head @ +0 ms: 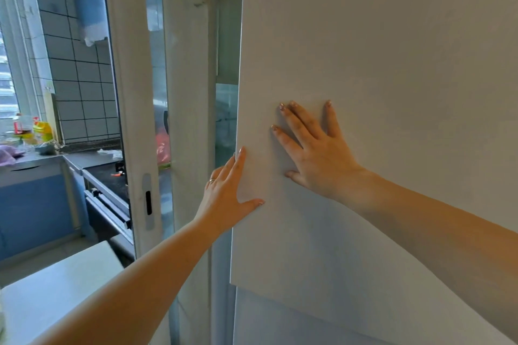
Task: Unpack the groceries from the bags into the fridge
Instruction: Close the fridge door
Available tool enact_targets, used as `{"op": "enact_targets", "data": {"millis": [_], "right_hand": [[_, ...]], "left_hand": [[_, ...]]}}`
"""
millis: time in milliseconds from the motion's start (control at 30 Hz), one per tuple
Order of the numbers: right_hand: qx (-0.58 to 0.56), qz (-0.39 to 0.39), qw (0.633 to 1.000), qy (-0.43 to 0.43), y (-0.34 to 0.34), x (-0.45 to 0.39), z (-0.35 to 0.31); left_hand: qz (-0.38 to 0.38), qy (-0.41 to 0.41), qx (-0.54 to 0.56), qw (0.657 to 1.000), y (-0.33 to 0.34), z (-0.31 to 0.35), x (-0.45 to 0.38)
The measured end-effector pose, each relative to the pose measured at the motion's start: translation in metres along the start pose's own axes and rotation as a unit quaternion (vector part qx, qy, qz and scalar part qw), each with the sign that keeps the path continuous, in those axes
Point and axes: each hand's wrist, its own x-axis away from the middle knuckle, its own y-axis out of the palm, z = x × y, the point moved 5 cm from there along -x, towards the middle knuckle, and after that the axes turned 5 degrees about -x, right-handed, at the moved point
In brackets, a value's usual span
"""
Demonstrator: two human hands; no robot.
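The fridge door point(378, 64) filled the right side of your view, white and plain. Your right hand point(316, 148) lay flat on its front, fingers point(294, 120) spread. Your left hand point(224, 190) held the door's left edge, fingers straight and together, thumb out on the front. Left of the door stood a white sliding door frame point(134, 120), and behind it a kitchen table point(92, 158).

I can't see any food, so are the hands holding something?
Nothing is held. The right hand lies flat on the fridge door. The left hand rests at the door's left edge, fingers straight, thumb on its front.
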Motion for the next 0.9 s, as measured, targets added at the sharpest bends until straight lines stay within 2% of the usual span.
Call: {"op": "enact_targets", "data": {"millis": [233,400,633,800,900], "right_hand": [[0.026,-0.028,0.999,0.010,0.029,-0.005,0.012],[0.030,-0.020,0.999,0.007,0.035,-0.006,0.013],[0.039,-0.050,0.998,0.022,0.034,-0.007,0.013],[0.077,-0.097,0.992,0.026,0.019,-0.012,0.007],[0.090,-0.111,0.990,0.005,0.000,-0.013,0.014]], "left_hand": [[-0.023,0.005,0.004,1.000,0.025,-0.004,-0.027],[-0.013,0.024,0.015,1.000,0.033,-0.010,-0.033],[-0.022,0.040,0.029,0.999,0.035,-0.012,-0.035],[-0.073,0.068,0.006,0.995,0.019,-0.015,-0.035],[-0.060,0.079,0.002,0.995,-0.011,-0.021,-0.046]]}}
